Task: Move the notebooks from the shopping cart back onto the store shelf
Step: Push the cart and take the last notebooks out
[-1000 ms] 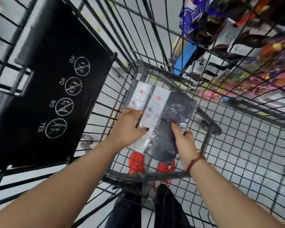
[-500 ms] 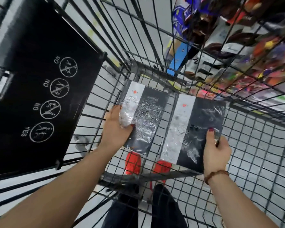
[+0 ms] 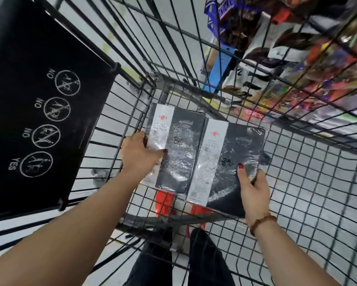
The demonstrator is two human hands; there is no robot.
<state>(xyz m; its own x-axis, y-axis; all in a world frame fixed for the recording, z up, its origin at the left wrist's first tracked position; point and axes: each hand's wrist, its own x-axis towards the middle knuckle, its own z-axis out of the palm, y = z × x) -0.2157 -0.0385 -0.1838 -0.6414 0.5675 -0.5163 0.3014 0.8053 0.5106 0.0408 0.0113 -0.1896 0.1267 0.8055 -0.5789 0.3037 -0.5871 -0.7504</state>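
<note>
Seen from above inside a wire shopping cart, a black child-seat flap fills the cart's left side, printed with four white circled safety pictograms marked "NO" three times and "YES" once. Just right of the flap's edge, a person's left hand grips the left edge of a plastic-wrapped notebook, thumb pressed on the cover and the other fingers curled out of sight beneath it. That left notebook has a dark cover with a pale strip down its left side bearing a small red mark. Just beside it, and overlapping its right edge, a second notebook of the same design is held by the right hand, which pinches its lower right corner, thumb on top with a red-painted nail, fingers underneath. A brown beaded bracelet circles the right wrist. Both notebooks sit low in the cart's basket, near its bottom grid toward the near end; whether they rest on the wire or are lifted clear cannot be told. Through the grid below them show red shoes and dark trouser legs on a pale floor. Beyond the cart's right wall, blurred store shelves carry colourful packaged goods.
</note>
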